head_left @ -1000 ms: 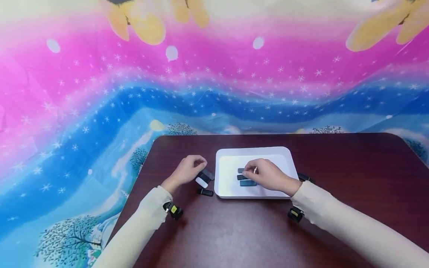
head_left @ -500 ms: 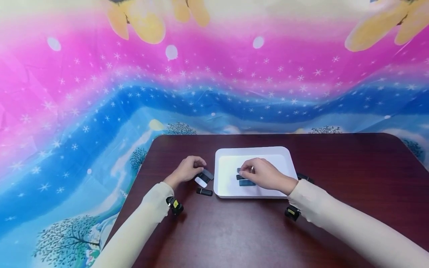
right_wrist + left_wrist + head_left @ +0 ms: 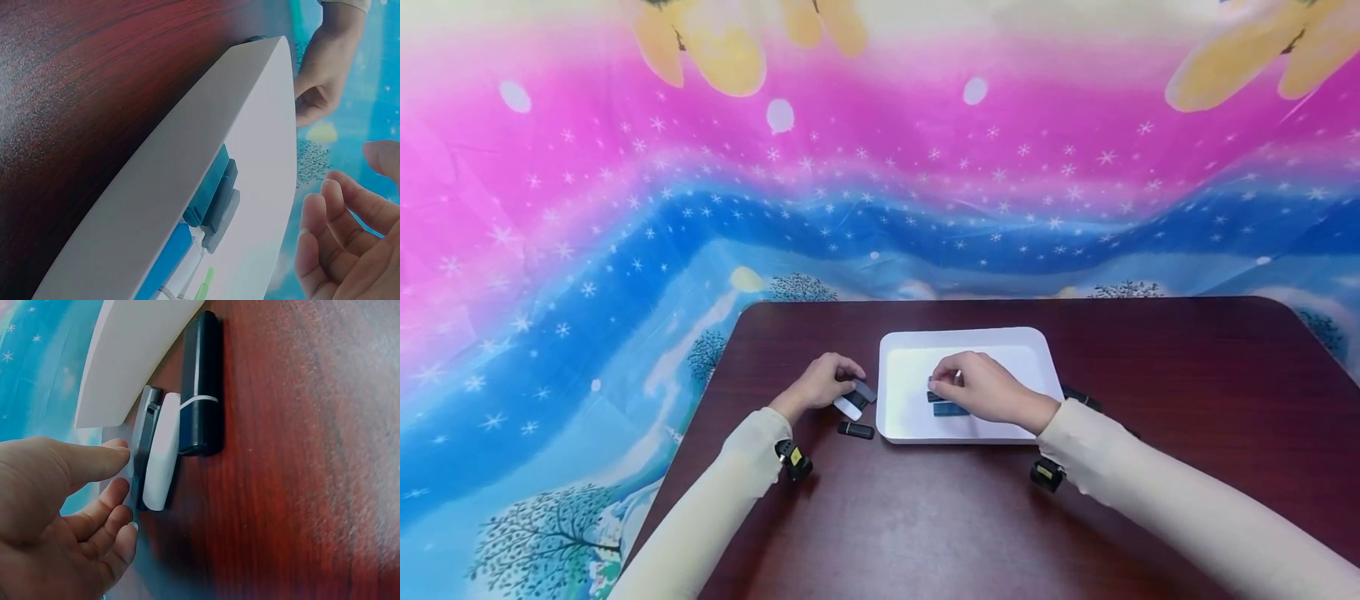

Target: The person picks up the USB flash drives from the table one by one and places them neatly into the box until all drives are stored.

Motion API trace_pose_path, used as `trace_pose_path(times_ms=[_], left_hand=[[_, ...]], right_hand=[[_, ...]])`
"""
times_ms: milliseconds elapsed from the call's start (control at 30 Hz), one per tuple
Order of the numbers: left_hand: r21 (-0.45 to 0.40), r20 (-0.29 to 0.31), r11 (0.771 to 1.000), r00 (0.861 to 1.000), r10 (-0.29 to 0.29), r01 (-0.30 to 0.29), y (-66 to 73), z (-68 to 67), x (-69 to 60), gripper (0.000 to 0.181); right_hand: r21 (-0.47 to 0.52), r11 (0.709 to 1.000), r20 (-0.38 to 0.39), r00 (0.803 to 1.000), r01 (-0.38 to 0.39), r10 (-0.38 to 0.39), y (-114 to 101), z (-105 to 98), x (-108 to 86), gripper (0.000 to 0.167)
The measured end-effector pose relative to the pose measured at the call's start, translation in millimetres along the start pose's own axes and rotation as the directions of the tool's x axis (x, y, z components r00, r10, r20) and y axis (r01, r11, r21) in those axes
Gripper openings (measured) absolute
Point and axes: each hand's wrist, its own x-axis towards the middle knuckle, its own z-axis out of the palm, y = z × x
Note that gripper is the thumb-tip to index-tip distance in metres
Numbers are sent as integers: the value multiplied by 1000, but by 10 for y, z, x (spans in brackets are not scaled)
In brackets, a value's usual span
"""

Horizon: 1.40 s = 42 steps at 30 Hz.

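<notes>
To the left of the white tray (image 3: 893, 432), my left hand (image 3: 822, 383) hovers at a group of USB flash drives, thumb and fingertips apart. Nearest it lies a grey flash drive (image 3: 866, 391), then a white one (image 3: 162, 453); a black one with a pale band (image 3: 201, 387) lies closer to me. My right hand (image 3: 988, 390) hangs over the tray with relaxed fingers and nothing between them. Below it in the tray are a teal flash drive (image 3: 209, 181), dark and grey ones (image 3: 224, 222), a blue piece (image 3: 165, 259) and a green one (image 3: 205, 284), partly hidden by the wall.
The dark red wooden table (image 3: 880, 517) carries everything. Right of the tray, a black object (image 3: 1081, 397) lies partly behind my right sleeve. A colourful printed cloth (image 3: 880, 167) hangs behind the table.
My left hand has come slightly down and right over the grey flash drive. My right hand has drifted a little left above the tray. The drives on the table look unmoved.
</notes>
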Motion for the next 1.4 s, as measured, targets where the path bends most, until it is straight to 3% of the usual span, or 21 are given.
trace_pose_path(times_ms=[367, 767, 1167, 1400], left_hand=[[-31, -30, 999, 999, -20, 19, -3, 62, 29, 18], [-19, -119, 999, 992, -47, 45, -67, 46, 86, 15], [-52, -63, 997, 996, -55, 51, -154, -21, 59, 19], [-40, -71, 997, 995, -67, 64, -170, -31, 64, 20]], right_hand=[[4, 1000, 13, 1000, -6, 6, -10, -11, -6, 15], [3, 1000, 16, 1000, -2, 2, -23, -29, -7, 16], [11, 1000, 21, 1000, 20, -21, -62, -37, 36, 15], [2, 1000, 36, 999, 23, -23, -73, -22, 80, 15]])
